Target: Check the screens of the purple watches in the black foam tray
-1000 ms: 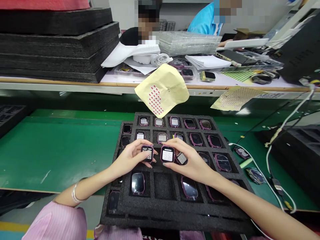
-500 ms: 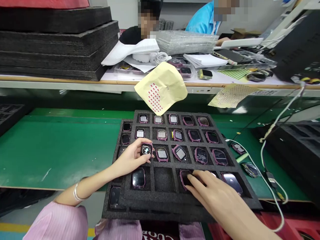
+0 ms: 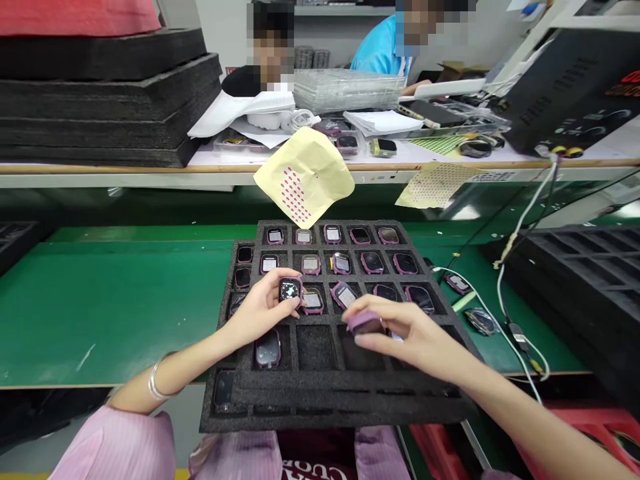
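Left hand grips a lit watch, thumb against its front, over the left side of the foam tray; that forearm slants in from the near left. Right hand, fingers bent, pinches a second watch above the tray's nearest row, right of its middle. The tray's near edge juts past the worktop's near edge. Green worktop stretches leftward; a shelf spans beyond the far edge.

An electronics workshop — green bench, foam tray of watches, people opposite.
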### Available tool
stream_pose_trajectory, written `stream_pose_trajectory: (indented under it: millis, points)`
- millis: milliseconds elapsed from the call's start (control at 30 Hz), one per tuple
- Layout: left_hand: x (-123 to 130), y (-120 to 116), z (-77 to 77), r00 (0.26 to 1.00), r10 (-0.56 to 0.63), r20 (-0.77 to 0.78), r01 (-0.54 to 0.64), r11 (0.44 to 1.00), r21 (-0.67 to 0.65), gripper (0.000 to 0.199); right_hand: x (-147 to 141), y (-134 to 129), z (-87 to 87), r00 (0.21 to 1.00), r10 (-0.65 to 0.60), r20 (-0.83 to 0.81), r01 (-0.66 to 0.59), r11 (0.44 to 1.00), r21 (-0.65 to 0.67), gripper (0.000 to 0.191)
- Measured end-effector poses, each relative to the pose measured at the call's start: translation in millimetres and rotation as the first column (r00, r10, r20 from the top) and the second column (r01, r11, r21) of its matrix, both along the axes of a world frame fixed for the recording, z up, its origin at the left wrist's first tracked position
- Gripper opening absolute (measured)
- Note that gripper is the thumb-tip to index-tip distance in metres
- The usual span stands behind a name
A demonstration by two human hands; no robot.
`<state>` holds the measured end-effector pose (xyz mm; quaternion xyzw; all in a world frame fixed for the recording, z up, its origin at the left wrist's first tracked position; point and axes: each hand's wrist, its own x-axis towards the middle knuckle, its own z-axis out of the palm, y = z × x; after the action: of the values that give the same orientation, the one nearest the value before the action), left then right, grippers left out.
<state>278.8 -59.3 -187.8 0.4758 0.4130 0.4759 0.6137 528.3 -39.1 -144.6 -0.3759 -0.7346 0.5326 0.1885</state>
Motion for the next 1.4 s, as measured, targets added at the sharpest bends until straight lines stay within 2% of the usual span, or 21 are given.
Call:
stream_pose_trajectory:
  millis: [67, 133, 233, 400, 667, 767, 867, 1000, 1167, 1300, 1400]
  points:
    - [2.8, 2.7, 5.2, 1.0, 0.021, 0.003, -0.021, 1.0, 0.006, 0.034, -7.6, 14.2, 3.9, 0.989, -0.055, -0.139, 0.027, 0.981, -0.194, 0.026]
    - [5.5, 6.2, 10.6, 0.999, 0.037, 0.002, -0.037, 0.999, 0.018, 0.033, -14.8, 28.1, 3.9, 0.968, -0.128, -0.215, 0.052, 0.944, -0.327, 0.033]
    - [8.5, 11.6, 15.9, 0.998, 0.063, 0.012, -0.064, 0.997, 0.034, 0.032, -22.4, 43.5, -0.4, 0.934, -0.159, -0.319, 0.005, 0.901, -0.434, 0.044]
    - [11.1, 17.8, 11.2, 0.997, 0.069, 0.036, -0.069, 0.998, -0.003, 0.033, -23.6, 49.7, -10.9, 0.873, -0.195, -0.447, -0.107, 0.817, -0.566, 0.044]
    - [17.3, 16.2, -0.2, 0.999, 0.044, 0.023, -0.043, 0.999, -0.02, 0.032, -16.9, 47.1, -22.1, 0.888, -0.147, -0.435, -0.116, 0.845, -0.522, 0.045]
    - [16.7, 13.6, -1.8, 1.0, 0.026, -0.012, -0.025, 0.999, 0.022, 0.033, -15.7, 46.0, -22.1, 0.873, -0.136, -0.468, -0.145, 0.844, -0.516, 0.044]
    - [14.7, 10.8, -1.8, 0.997, 0.02, -0.074, -0.015, 0.997, 0.077, 0.03, -14.8, 45.0, -20.5, 0.857, -0.104, -0.504, -0.212, 0.821, -0.53, 0.042]
    - [14.1, 8.0, 0.4, 0.989, 0.054, -0.138, -0.037, 0.992, 0.123, 0.026, -15.3, 44.7, -17.9, 0.857, -0.092, -0.507, -0.233, 0.808, -0.541, 0.042]
    - [14.6, 8.4, -0.6, 0.974, 0.098, -0.205, -0.06, 0.981, 0.182, 0.02, -16.6, 44.7, -20.3, 0.848, -0.09, -0.523, -0.233, 0.823, -0.519, 0.039]
    - [11.9, 11.6, -3.2, 0.934, 0.112, -0.34, -0.014, 0.96, 0.279, 0.019, -16.7, 43.6, -24.0, 0.845, -0.096, -0.526, -0.194, 0.862, -0.469, 0.037]
    - [10.7, 13.2, -3.2, 0.92, 0.125, -0.372, -0.013, 0.958, 0.288, 0.019, -16.5, 42.9, -24.7, 0.851, -0.101, -0.516, -0.182, 0.865, -0.469, 0.037]
